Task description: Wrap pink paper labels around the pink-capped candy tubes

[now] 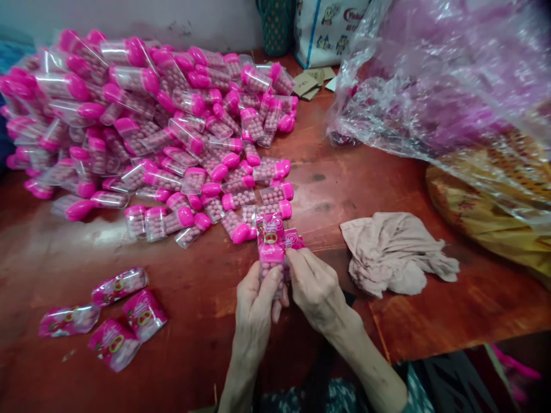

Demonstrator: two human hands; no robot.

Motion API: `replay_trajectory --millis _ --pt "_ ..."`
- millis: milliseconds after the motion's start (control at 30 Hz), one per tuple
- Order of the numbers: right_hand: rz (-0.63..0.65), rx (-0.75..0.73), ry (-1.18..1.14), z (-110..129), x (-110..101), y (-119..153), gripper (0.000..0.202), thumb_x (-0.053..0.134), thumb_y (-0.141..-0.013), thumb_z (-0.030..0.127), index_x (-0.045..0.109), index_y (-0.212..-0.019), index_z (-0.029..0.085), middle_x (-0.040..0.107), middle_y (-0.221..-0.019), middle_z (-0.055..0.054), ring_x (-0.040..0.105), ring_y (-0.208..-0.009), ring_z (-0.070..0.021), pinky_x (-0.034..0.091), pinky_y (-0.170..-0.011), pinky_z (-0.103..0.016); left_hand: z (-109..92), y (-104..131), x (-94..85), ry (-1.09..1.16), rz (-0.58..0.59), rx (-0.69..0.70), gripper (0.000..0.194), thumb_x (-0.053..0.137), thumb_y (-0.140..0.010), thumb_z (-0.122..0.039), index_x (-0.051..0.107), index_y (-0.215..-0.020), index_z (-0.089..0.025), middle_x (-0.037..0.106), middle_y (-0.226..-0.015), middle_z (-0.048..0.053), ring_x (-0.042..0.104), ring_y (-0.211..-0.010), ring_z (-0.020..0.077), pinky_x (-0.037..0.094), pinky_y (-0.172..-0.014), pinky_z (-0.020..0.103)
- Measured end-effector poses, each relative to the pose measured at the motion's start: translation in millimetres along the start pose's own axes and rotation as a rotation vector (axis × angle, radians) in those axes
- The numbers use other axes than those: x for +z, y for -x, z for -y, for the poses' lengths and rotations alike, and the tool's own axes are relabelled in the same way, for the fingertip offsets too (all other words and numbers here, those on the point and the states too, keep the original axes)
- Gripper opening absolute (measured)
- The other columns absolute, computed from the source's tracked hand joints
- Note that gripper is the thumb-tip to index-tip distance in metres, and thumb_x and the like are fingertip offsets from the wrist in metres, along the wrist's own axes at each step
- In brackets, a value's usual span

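Near the table's front edge, my left hand (253, 292) is closed around a small clear candy bottle (272, 256) with a pink cap and pink balls inside. A printed pink wrapper sleeve (270, 225) stands up behind the cap, over its upper end. My right hand (316, 287) pinches another pink printed wrapper (293, 238) beside the bottle; the fingertips are partly hidden. Just beyond my hands begins a big heap of capped candy bottles (181, 137). Several bottles in printed wrappers (115, 344) lie apart at the left front.
A crumpled beige cloth (394, 252) lies right of my hands. Clear plastic sheeting (413, 103) with pink contents covers the back right, over a yellow bag (482, 212) and a woven basket. Cardboard pieces (312, 82) and a white printed bag (325, 34) stand at the back.
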State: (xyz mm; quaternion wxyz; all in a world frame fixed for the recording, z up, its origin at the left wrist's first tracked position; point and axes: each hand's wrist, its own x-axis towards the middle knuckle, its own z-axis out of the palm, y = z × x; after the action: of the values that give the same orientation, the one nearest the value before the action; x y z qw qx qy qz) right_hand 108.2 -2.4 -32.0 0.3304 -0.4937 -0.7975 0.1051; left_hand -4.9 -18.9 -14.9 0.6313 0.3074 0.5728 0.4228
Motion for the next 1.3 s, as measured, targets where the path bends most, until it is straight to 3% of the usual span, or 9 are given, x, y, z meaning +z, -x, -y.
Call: replay_trajectory --millis 300,567,667,767,933,1100,1300 --pt "0.005 0.107 -0.085 -2 5 1 0.018 0.035 -0.088 0.01 0.052 -0.088 0.014 0.057 -0.076 -0.007 0.055 -0.067 -0.0163 0.047 -0.061 -0.026 4 -4 -0.2 0.028 0.022 -0.006 0.019 0.047 -0.084 -0.031 0.047 -0.072 -0.016 0.047 -0.05 -0.006 0.032 -0.036 0.0021 0.023 -0.032 0.013" --pt "-0.049 0.109 -0.079 -4 7 1 0.016 0.039 -0.088 0.013 0.052 -0.08 0.016 0.06 -0.07 -0.005 0.059 -0.061 -0.0144 0.047 -0.054 -0.023 4 -4 -0.7 0.052 0.019 -0.021 0.019 0.048 -0.083 -0.031 0.048 -0.073 -0.016 0.047 -0.048 -0.006 0.032 -0.035 0.0024 0.022 -0.031 0.013" --pt "-0.069 0.131 -0.073 -7 5 0 0.013 0.041 -0.087 0.013 0.054 -0.085 0.015 0.062 -0.071 -0.005 0.061 -0.062 -0.0147 0.048 -0.054 -0.023 3 -5 -1.4 0.061 0.004 -0.048 0.018 0.05 -0.082 -0.032 0.05 -0.075 -0.015 0.047 -0.046 -0.006 0.032 -0.034 0.0029 0.021 -0.03 0.013" --pt "-0.068 0.143 -0.153 -11 1 2 0.02 0.04 -0.088 0.01 0.052 -0.103 0.013 0.064 -0.082 -0.007 0.062 -0.072 -0.0154 0.05 -0.064 -0.024 2 -6 -1.3 0.094 -0.017 -0.063 0.017 0.05 -0.082 -0.031 0.049 -0.075 -0.016 0.047 -0.047 -0.006 0.033 -0.035 0.0035 0.021 -0.03 0.013" --pt "0.031 0.122 -0.253 -12 -3 2 0.032 0.037 -0.088 0.008 0.047 -0.118 0.014 0.063 -0.086 -0.008 0.061 -0.076 -0.0162 0.052 -0.069 -0.027 2 -7 -1.9 0.118 -0.007 -0.079 0.018 0.05 -0.082 -0.032 0.048 -0.073 -0.016 0.046 -0.045 -0.006 0.032 -0.034 0.0035 0.021 -0.03 0.013" --pt "0.172 0.059 -0.123 -5 -6 -2 0.027 0.031 -0.087 0.006 0.051 -0.105 0.007 0.06 -0.08 -0.011 0.059 -0.075 -0.0201 0.051 -0.066 -0.032 0 -7 -6.0 0.023 0.046 -0.065 0.021 0.049 -0.082 -0.034 0.048 -0.072 -0.016 0.048 -0.044 -0.005 0.031 -0.032 0.0032 0.02 -0.03 0.014" --pt "0.345 0.08 0.031 0 -13 -3 0.026 0.029 -0.084 0.001 0.051 -0.091 0.013 0.058 -0.082 -0.01 0.058 -0.072 -0.0201 0.049 -0.063 -0.031 -4 -7 -8.7 -0.125 0.033 -0.03 0.02 0.049 -0.081 -0.033 0.048 -0.072 -0.016 0.045 -0.047 -0.006 0.033 -0.035 0.0036 0.021 -0.032 0.015"
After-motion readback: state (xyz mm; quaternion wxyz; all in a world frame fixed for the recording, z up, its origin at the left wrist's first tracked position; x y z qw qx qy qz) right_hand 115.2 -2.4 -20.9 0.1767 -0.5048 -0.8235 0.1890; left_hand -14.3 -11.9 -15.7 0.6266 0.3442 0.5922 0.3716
